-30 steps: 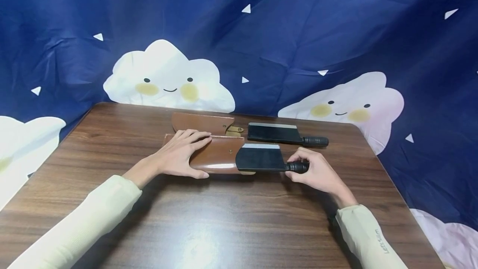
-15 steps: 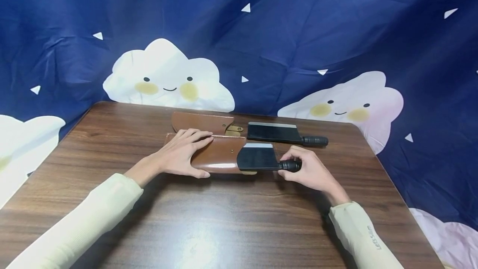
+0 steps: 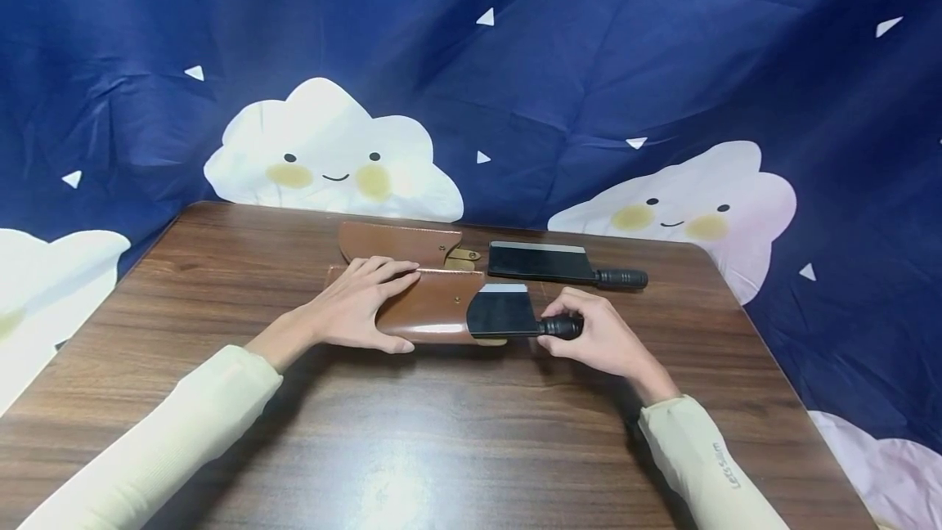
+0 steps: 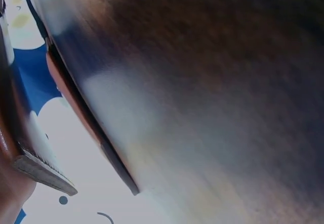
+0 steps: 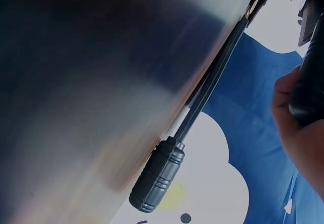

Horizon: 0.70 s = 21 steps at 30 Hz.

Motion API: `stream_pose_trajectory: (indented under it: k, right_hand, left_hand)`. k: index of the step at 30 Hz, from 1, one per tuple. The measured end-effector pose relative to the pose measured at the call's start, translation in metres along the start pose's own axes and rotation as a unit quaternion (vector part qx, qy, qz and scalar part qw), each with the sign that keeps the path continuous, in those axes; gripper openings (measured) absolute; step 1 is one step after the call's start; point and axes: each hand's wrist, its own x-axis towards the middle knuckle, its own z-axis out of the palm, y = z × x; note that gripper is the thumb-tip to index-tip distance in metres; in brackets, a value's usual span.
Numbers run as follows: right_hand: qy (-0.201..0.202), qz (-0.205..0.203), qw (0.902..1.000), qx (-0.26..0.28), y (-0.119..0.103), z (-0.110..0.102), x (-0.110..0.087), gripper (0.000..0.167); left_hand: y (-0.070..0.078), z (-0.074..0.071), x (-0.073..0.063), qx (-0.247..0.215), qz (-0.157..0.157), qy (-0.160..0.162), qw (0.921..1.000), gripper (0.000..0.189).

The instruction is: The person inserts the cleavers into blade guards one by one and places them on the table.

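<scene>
My left hand (image 3: 353, 307) lies across a brown leather knife sheath (image 3: 434, 305), fingers toward its far edge and thumb by the near one. That sheath (image 4: 7, 118) is raised off the table in the left wrist view. From its right-hand mouth sticks a black cleaver (image 3: 503, 313) with a pale strip along its far edge; the left part of the blade is hidden inside. My right hand (image 3: 599, 334) grips the cleaver's ribbed black handle (image 3: 561, 326). In the right wrist view only part of this right hand (image 5: 296, 133) shows.
Behind lie a second brown sheath (image 3: 397, 244) with a tan snap strap (image 3: 464, 254) and a second black cleaver (image 3: 540, 262), out of its sheath. All are on a wooden table (image 3: 471, 440), with a blue cloud-print curtain (image 3: 515, 88) at its back edge.
My right hand has moved left, pushing the cleaver deeper into the sheath, so less of the blade shows. The left hand and the sheath have barely moved.
</scene>
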Motion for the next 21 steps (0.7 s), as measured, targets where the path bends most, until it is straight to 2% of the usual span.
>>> stream_pose_trajectory:
  k: [21]
  right_hand:
    - [0.001,-0.021,0.9998,0.008,-0.0092,0.0065,0.0066,0.023]
  left_hand:
    - [0.0066,-0.0006,0.0062,-0.004,0.007,0.013,0.9999,0.109]
